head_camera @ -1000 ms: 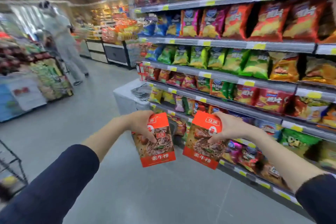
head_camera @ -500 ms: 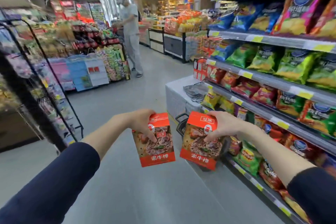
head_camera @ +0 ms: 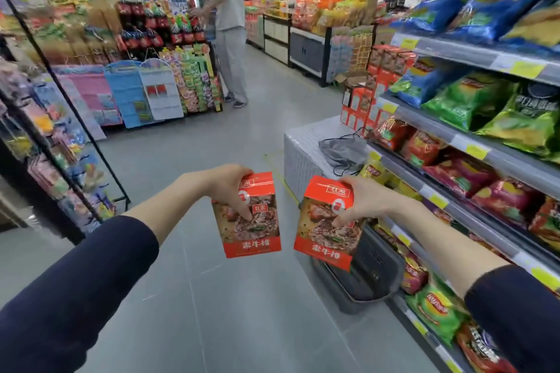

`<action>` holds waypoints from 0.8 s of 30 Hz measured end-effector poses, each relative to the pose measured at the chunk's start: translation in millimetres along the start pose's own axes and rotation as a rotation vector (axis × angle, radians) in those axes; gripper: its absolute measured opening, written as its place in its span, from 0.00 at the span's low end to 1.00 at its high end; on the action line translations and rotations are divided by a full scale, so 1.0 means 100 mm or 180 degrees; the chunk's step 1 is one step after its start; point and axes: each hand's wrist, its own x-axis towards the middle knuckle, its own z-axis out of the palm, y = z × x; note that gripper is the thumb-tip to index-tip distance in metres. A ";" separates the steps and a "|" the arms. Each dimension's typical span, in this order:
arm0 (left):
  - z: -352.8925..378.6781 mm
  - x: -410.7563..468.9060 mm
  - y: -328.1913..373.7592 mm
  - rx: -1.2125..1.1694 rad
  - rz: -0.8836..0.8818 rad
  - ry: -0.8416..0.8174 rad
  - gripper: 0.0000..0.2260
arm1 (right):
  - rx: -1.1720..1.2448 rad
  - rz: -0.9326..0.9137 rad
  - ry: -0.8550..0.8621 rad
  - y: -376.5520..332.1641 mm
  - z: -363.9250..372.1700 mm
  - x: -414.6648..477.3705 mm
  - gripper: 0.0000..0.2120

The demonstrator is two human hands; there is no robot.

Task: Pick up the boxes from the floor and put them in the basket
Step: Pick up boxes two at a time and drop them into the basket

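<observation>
I hold two red boxes with a food picture out in front of me, above the grey floor. My left hand (head_camera: pixel 228 188) grips the left red box (head_camera: pixel 253 230) by its top. The right red box (head_camera: pixel 325 236) hangs from my right hand (head_camera: pixel 362 200), tilted slightly. A dark grey basket (head_camera: pixel 375 275) stands on the floor by the shelf foot, just behind and below the right box, which hides part of it.
Snack shelves (head_camera: pixel 485 142) run along the right. A white low platform (head_camera: pixel 303 145) with a grey cloth stands ahead right. A black wire rack (head_camera: pixel 54 130) lines the left. A person (head_camera: pixel 227 24) stands in the aisle ahead.
My view has swung left and down the aisle. Both boxes stay in my hands and have drawn slightly apart; the basket now shows behind the right box.
</observation>
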 end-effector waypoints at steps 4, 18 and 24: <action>-0.26 0.90 -0.18 0.0287 0.0192 -0.0150 0.37 | 0.0052 0.0132 0.0091 0.22 -0.17 0.67 0.37; -0.69 3.96 0.04 0.1263 0.1469 -0.0351 0.44 | 0.0108 0.1316 0.0895 1.38 -0.53 2.02 0.41; -0.11 5.12 0.42 0.1365 0.1988 -0.0630 0.48 | 0.0082 0.1856 0.0857 2.27 -0.41 2.40 0.37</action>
